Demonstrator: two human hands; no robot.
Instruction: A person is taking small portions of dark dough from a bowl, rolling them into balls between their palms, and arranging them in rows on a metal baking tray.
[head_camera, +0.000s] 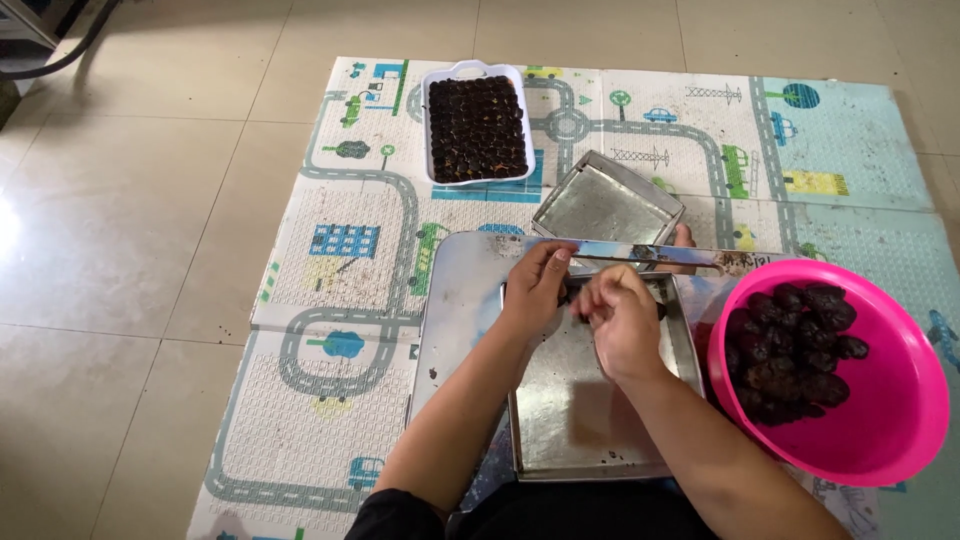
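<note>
Seated on a play mat (340, 300) printed with roads, over a tiled floor (130, 200). Nearest, a square metal tray (580, 420) lying on a larger steel sheet (450, 300). Above the tray's far edge, left hand (535, 290) and right hand (622, 320) side by side, fingers curled together around a small dark piece (578, 298), mostly hidden; exact grip hard to tell. At three o'clock, just beside the tray, a pink bowl (890, 420) holding dark wrinkled fruits (795, 350). Just beyond the hands, a thin metal strip (640, 255) lying crosswise. At twelve o'clock, a tilted empty metal tin (605, 205). Farthest, at eleven o'clock, a white tray (478, 72) packed with rows of dark pieces (478, 130).
</note>
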